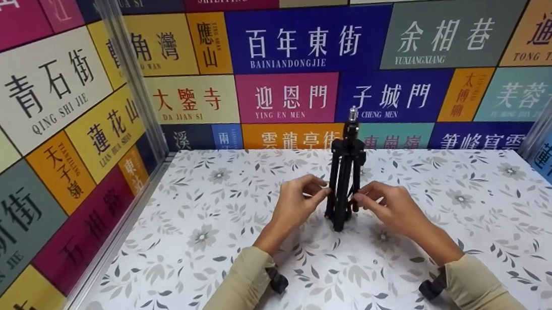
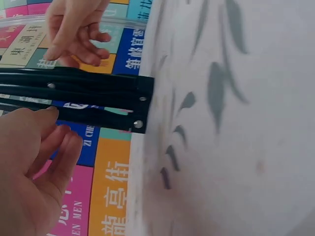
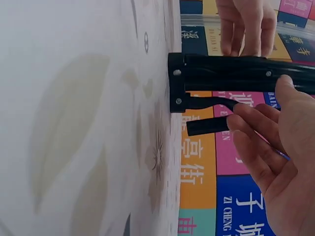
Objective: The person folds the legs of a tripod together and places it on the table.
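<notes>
Slim blk tripod [image 1: 343,179], upright, legs nearly folded, on smooth floral-print tabletop [image 1: 513,203]. R hand [image 1: 395,209] pinches its R side; L hand [image 1: 293,206] touches opp. side, grip unclear. Wrist cams alone show round silvery rivets [image 3: 177,72] at its foot.

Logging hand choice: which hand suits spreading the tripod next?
Probably the right hand: it touches the short black bar, whose end stands apart from the bundled legs of the tripod. The left hand touches the opposite side, perhaps better for steadying.
</notes>
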### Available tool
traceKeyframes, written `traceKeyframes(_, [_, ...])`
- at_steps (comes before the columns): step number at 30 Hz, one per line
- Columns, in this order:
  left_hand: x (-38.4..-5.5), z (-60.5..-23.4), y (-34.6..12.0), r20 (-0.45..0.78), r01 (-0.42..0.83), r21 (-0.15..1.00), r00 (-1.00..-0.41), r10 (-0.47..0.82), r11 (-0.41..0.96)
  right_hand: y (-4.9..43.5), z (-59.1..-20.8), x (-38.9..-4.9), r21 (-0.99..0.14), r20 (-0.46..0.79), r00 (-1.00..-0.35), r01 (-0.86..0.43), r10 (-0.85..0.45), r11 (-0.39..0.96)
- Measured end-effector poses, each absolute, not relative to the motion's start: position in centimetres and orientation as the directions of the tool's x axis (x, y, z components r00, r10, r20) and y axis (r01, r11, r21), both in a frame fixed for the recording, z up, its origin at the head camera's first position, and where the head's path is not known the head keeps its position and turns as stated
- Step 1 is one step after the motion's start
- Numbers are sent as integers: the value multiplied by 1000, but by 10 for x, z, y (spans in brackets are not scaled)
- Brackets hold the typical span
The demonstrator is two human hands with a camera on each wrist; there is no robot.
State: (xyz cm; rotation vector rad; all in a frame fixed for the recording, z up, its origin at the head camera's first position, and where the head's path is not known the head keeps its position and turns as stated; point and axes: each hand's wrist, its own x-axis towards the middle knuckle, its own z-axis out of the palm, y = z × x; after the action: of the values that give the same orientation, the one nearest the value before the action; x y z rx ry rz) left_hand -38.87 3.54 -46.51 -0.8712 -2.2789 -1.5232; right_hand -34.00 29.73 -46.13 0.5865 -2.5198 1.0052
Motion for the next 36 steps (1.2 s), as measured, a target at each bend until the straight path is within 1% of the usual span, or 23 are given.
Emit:
traceKeyframes(2, [-389, -463, 33, 535, 628, 739, -768, 353, 245, 300, -464, -342, -557, 492, -840, -505, -229, 659])
traceKeyframes(7, [-387, -462, 32, 525, 661, 732, -702, 481, 165, 302, -471, -347, -569, 515, -835, -503, -194, 651])
traceKeyframes(10, [-385, -463, 34, 522, 661, 739, -682, 512, 128, 301, -473, -348, -598, 529, -834, -498, -157, 627])
traceKeyframes(16, [-383, -465, 38, 518, 654, 746, -686, 511, 122, 298, -470, -348, -638, 566, -819, -510, -99, 577])
traceKeyframes(24, [-383, -466, 40, 513, 660, 740, -681, 522, 133, 293, -471, -350, -693, 558, -820, -547, -132, 470])
traceKeyframes(36, [-379, -463, 41, 498, 663, 728, -689, 526, 178, 289, -470, -349, -693, 563, -818, -546, -120, 471])
